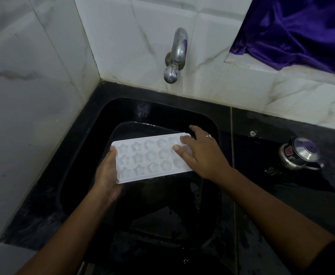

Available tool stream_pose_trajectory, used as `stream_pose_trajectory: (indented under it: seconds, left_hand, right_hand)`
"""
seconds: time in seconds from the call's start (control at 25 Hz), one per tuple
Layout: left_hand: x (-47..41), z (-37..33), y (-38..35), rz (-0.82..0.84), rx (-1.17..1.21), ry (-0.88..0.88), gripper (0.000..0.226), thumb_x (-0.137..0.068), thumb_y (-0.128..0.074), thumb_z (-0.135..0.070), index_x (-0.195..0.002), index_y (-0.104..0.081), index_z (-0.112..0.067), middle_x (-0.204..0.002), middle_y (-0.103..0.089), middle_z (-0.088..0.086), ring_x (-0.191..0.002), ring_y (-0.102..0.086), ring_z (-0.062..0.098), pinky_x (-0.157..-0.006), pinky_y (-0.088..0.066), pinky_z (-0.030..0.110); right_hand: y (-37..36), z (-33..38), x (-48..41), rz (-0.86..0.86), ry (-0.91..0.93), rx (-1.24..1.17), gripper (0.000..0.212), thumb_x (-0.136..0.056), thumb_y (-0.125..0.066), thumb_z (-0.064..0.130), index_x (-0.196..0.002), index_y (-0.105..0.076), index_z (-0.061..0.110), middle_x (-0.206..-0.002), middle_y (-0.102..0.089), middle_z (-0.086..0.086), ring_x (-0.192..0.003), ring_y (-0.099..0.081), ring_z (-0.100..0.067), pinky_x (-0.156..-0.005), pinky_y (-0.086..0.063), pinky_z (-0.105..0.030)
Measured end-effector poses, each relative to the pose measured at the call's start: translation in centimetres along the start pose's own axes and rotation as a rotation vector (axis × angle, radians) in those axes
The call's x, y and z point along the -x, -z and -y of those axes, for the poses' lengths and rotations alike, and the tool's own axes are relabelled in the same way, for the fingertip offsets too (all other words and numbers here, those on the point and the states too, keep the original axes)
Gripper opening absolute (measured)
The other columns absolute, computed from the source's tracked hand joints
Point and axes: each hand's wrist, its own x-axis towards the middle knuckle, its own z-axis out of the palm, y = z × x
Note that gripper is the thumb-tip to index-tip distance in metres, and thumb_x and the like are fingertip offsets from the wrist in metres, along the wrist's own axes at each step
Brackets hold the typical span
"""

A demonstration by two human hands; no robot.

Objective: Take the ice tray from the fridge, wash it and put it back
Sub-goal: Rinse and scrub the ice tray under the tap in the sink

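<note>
A white ice tray with star and flower shaped cells is held level over the black sink. My left hand grips its left end from below, thumb on the rim. My right hand lies over the tray's right end, with spread fingers resting on the cells. A ring shows on one finger. The chrome tap sticks out of the tiled wall above the sink, and no water runs from it.
A dark dish lies in the sink under the tray. A steel pressure cooker lid sits on the black counter at the right. Purple cloth hangs over the ledge at top right. White tiled walls close the left and back.
</note>
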Motion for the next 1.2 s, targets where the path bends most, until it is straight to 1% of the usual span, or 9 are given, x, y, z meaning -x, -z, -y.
stream_pose_trajectory:
  seconds: [0.16, 0.4, 0.52, 0.64, 0.84, 0.96, 1.04, 1.12, 1.2]
  left_hand:
    - [-0.3, 0.2, 0.2, -0.003, -0.015, -0.005, 0.053, -0.111, -0.04, -0.052, -0.127, -0.071, -0.012, -0.117, -0.08, 0.01, -0.1, -0.08, 0.026, -0.074, -0.061, 0.039]
    - [0.2, 0.0, 0.1, 0.005, -0.004, -0.018, 0.047, -0.111, -0.042, -0.049, -0.118, -0.073, -0.014, -0.105, -0.082, 0.007, -0.087, -0.081, 0.021, -0.058, -0.063, 0.03]
    - [0.2, -0.1, 0.0, 0.013, -0.022, -0.021, 0.047, -0.111, -0.043, -0.049, -0.118, -0.073, -0.014, -0.104, -0.083, 0.006, -0.086, -0.081, 0.02, -0.057, -0.063, 0.029]
    - [0.0, 0.2, 0.3, 0.009, -0.034, -0.002, 0.05, -0.111, -0.041, -0.051, -0.123, -0.072, -0.013, -0.109, -0.082, 0.008, -0.092, -0.081, 0.023, -0.061, -0.063, 0.031]
    - [0.1, 0.1, 0.7, 0.007, -0.034, -0.012, 0.05, -0.111, -0.041, -0.05, -0.127, -0.071, -0.012, -0.112, -0.081, 0.008, -0.096, -0.08, 0.024, -0.075, -0.061, 0.038]
    - [0.2, 0.4, 0.7, 0.013, -0.041, 0.003, 0.049, -0.111, -0.04, -0.049, -0.121, -0.072, -0.013, -0.109, -0.082, 0.008, -0.093, -0.081, 0.024, -0.079, -0.058, 0.041]
    - [0.1, 0.7, 0.4, 0.013, -0.036, 0.011, 0.05, -0.111, -0.04, -0.05, -0.121, -0.072, -0.013, -0.111, -0.081, 0.009, -0.094, -0.081, 0.024, -0.075, -0.06, 0.039]
    - [0.0, 0.5, 0.4, 0.009, -0.021, 0.004, 0.05, -0.111, -0.04, -0.05, -0.123, -0.072, -0.013, -0.113, -0.081, 0.009, -0.096, -0.08, 0.025, -0.07, -0.063, 0.037]
    - [-0.1, 0.3, 0.6, 0.01, 0.002, -0.011, 0.048, -0.111, -0.041, -0.048, -0.123, -0.072, -0.013, -0.112, -0.081, 0.009, -0.095, -0.081, 0.024, -0.066, -0.064, 0.034]
  right_hand:
    - [0.1, -0.3, 0.2, 0.0, -0.006, 0.002, 0.072, -0.098, -0.023, 0.074, -0.136, -0.065, 0.03, -0.163, -0.037, -0.013, -0.15, -0.034, -0.032, -0.12, -0.029, -0.057]
    - [0.2, -0.4, 0.2, 0.028, 0.018, 0.023, 0.072, -0.099, -0.024, 0.073, -0.136, -0.065, 0.028, -0.16, -0.041, -0.013, -0.147, -0.039, -0.032, -0.119, -0.032, -0.054]
    - [0.1, -0.6, 0.2, 0.041, 0.044, 0.027, 0.073, -0.099, -0.025, 0.073, -0.136, -0.065, 0.025, -0.159, -0.041, -0.013, -0.145, -0.041, -0.032, -0.117, -0.035, -0.054]
    - [-0.1, -0.3, 0.0, 0.037, 0.009, -0.038, 0.075, -0.096, -0.024, 0.076, -0.126, -0.07, 0.025, -0.161, -0.039, -0.012, -0.146, -0.039, -0.031, -0.117, -0.036, -0.055]
    - [0.2, -0.6, 0.2, 0.218, -0.122, -0.361, 0.066, -0.091, -0.03, 0.083, -0.119, -0.069, 0.037, -0.159, -0.034, 0.003, -0.141, -0.043, -0.024, -0.115, -0.04, -0.052]
    - [0.9, -1.2, -0.3, 0.161, 0.031, 0.069, 0.063, -0.098, -0.025, 0.076, -0.116, -0.068, 0.033, -0.151, -0.044, -0.005, -0.134, -0.048, -0.028, -0.112, -0.04, -0.051]
    - [0.7, -0.7, -0.4, 0.1, 0.074, 0.179, 0.066, -0.099, -0.026, 0.074, -0.122, -0.068, 0.028, -0.157, -0.041, -0.011, -0.141, -0.043, -0.032, -0.115, -0.037, -0.053]
    - [0.2, -0.4, -0.1, 0.127, 0.03, 0.02, 0.069, -0.097, -0.029, 0.077, -0.131, -0.066, 0.028, -0.165, -0.031, -0.01, -0.148, -0.036, -0.033, -0.118, -0.034, -0.055]
    - [0.5, -0.8, 0.2, 0.201, -0.048, -0.215, 0.066, -0.095, -0.032, 0.081, -0.131, -0.066, 0.038, -0.168, -0.025, -0.003, -0.15, -0.033, -0.031, -0.118, -0.036, -0.056]
